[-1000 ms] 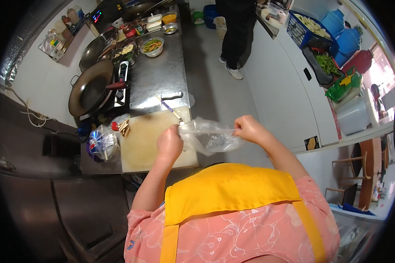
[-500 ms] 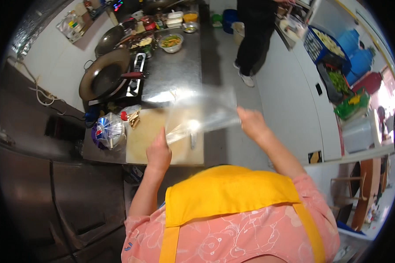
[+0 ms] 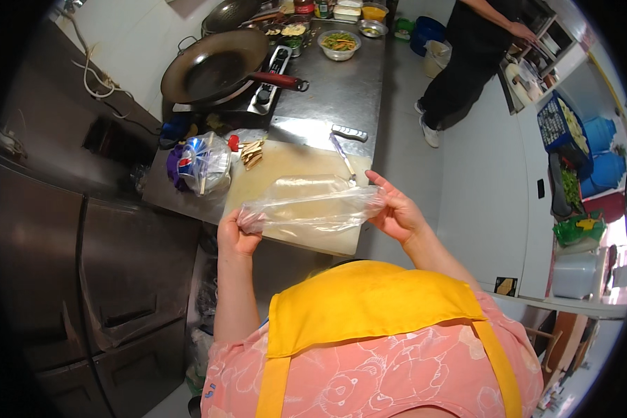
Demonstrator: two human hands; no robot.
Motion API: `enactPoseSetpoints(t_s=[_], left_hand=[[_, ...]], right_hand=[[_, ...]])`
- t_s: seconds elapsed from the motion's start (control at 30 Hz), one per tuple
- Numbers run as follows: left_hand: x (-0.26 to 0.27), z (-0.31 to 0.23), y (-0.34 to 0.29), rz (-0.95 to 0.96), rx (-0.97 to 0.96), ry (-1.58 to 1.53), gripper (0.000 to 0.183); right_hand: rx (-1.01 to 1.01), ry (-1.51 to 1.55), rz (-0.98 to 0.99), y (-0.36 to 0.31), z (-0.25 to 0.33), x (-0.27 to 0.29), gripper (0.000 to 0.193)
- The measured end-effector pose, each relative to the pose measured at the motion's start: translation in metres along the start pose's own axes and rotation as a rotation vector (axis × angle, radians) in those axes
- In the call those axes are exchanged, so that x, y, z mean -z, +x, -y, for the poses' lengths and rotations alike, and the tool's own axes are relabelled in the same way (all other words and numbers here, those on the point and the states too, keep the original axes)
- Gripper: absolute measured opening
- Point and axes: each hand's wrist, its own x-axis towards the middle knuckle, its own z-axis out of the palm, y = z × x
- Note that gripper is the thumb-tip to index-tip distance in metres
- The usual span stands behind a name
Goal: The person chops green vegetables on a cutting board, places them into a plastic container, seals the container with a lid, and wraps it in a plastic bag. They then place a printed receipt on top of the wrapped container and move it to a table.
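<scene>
Plastic bag [image 3: 313, 209] over kitchen cutting board [image 3: 292, 159]

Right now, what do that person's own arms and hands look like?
The left hand and right hand are bare, no gloves showing. The forearms are bare too, below short pink sleeves. The pink shirt has white line drawings and a small blue mark on the left side.

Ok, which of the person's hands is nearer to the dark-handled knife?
Right. The right hand is below and right of the knife in the picture; the left hand is farther off, below and well to its left.
</scene>
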Motion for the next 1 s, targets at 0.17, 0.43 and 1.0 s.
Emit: enactPoseSetpoints(t_s=[0.17, 0.43, 1.0], left_hand=[[-0.005, -0.025, 0.007, 0.038, -0.011, 0.192, 0.010], [-0.039, 0.004, 0.019, -0.248, -0.503, 1.329, 0.036], [-0.023, -0.006, 0.057, -0.325, -0.615, 1.321, 0.021]], right_hand=[[0.040, -0.357, 0.109, 0.034, 0.007, -0.010, 0.036], [0.388, -2.185, -0.087, 0.065, -0.021, -0.051, 0.027], [0.090, -2.429, -0.074, 0.106, -0.038, -0.019, 0.041]])
